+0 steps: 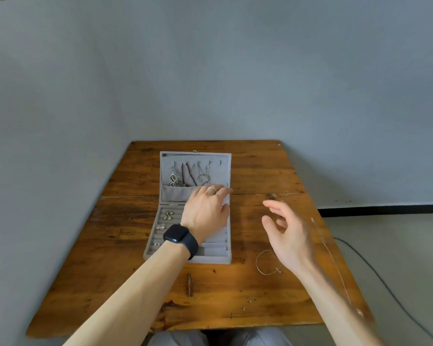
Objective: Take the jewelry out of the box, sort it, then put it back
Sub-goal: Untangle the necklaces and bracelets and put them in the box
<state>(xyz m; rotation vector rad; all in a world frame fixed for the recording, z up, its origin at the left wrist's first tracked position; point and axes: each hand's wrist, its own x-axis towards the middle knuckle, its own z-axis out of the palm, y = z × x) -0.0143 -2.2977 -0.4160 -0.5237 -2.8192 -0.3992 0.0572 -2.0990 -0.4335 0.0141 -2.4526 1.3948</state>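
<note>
A grey velvet jewelry box lies open on the wooden table. Several necklaces hang in its raised lid, and small earrings sit in the ring rows at the left. My left hand, with a ring and a dark watch, rests flat on the box, fingers on the lid's pocket. My right hand hovers blurred above the table to the right, fingers loosely spread, holding nothing. A thin bracelet lies under it. A long fine chain stretches along the right edge.
Two tiny earrings lie near the table's front edge. A small wooden peg lies in front of the box. A dark cable runs over the floor at the right. Grey walls close in behind and to the left.
</note>
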